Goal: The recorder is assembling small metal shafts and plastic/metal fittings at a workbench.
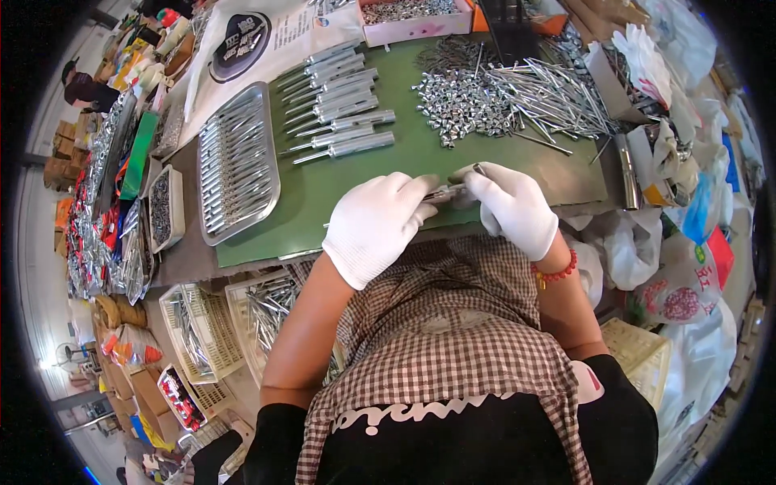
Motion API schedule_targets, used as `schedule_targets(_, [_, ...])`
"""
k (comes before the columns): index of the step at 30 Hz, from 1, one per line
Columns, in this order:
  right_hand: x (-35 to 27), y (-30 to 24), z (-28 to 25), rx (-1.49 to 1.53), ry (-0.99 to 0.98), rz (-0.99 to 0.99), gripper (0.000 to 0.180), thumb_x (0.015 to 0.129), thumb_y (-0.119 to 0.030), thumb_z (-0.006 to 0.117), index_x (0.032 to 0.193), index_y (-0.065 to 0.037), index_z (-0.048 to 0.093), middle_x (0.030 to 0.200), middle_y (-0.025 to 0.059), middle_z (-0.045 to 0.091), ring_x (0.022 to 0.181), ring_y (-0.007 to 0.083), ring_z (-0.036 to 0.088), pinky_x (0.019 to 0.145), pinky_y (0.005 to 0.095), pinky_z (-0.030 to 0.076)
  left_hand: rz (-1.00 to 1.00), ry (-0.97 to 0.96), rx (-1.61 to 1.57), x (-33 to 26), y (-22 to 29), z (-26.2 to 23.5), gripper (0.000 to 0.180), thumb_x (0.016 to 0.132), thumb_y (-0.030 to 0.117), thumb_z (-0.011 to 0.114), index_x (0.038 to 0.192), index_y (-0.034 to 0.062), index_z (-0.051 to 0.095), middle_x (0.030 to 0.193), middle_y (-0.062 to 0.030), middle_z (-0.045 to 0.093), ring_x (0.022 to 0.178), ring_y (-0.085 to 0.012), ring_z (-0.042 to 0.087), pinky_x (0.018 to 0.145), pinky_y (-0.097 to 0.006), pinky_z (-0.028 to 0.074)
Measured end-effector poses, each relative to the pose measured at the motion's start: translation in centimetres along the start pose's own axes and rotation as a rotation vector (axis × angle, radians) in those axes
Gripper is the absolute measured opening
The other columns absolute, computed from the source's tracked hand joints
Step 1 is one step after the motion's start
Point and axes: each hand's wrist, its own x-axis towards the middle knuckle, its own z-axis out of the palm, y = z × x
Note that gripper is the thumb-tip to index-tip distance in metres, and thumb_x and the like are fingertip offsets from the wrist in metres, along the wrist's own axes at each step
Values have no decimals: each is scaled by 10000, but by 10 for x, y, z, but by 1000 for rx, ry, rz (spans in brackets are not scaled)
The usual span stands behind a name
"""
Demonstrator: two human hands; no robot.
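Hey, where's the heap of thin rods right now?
In the head view, the thin rods lie heaped on the right side of the green tabletop, just right of the small silver pieces, beyond the right hand.

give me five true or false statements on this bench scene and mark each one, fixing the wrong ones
1. The left hand and right hand are both gloved in white. True.
2. The metal tray lies right of the long thin rods. False: the metal tray lies left of the long thin rods.
3. The bracelet on the right wrist is red. True.
4. The apron is plain. False: the apron is checked.
5. The left fingers hold a metal piece. True.
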Motion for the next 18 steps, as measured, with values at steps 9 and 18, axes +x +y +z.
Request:
schedule_targets(9, [5,13,-6,-228,20,-128,211,959,-211,581,906,-16,643,663,4,601,511,53,480,489,229,392,-72,40,-45,1,7,5,290,817,123,654,1097,185,691,814,-66,629,714,-267,634,640,-354,518])
schedule_targets(18, [75,2,-45,-938,389,-512,218,927,-277,545,974,-95,655,893,164,661,853,372,640,750,464,506,-203,-47,132,-3,20,17,198,865,164,602,1048,212,660,813,-82,582,683,-282,622,595,-389,506])
